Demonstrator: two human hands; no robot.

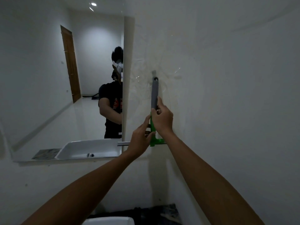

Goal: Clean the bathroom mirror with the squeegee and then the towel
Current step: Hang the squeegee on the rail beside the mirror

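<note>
The squeegee (154,93) has a grey handle and a green head. It stands upright against the white wall, right of the mirror (65,78), with its blade at the bottom. The handle's top end sits at a small grey hook (153,73) on the wall. My right hand (162,120) grips the handle where grey meets green. Just below it, my left hand (141,140) holds the green neck above the blade. No towel is in view.
The mirror reflects a person, a wooden door and the white sink. The real sink's rim (110,220) shows at the bottom edge, beside a dark marbled countertop (167,212). Bare white wall (227,95) fills the right side.
</note>
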